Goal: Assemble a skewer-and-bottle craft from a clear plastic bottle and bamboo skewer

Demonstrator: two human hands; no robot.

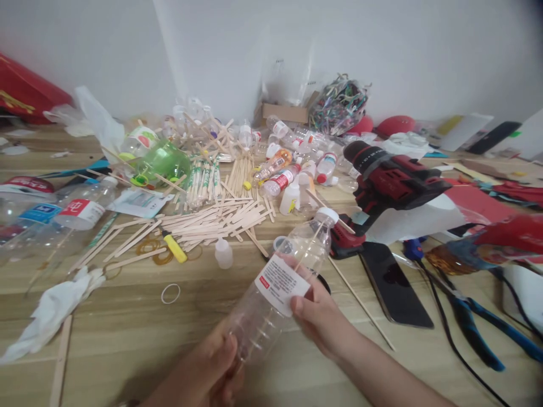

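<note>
A clear plastic bottle (263,316) with a white and red label lies tilted between my hands, its white cap pointing up and away. My left hand (218,356) is wrapped round its base end. Near the label, my right hand (318,308) grips the bottle's side, with the thumb on the label. A thin wooden stick (309,244) shows at the bottle's neck end; whether it runs inside is hard to tell. Just beyond the bottle are a small translucent squeeze bottle (223,253) and a pile of flat wooden sticks (212,220).
On the right are a red and black power drill (394,181), a black phone (396,285), blue-handled pliers (475,333) and a cable. More bottles (82,212) lie at the left, near a crumpled white glove or cloth (55,308), a yellow tool (173,246) and a white ring (170,293).
</note>
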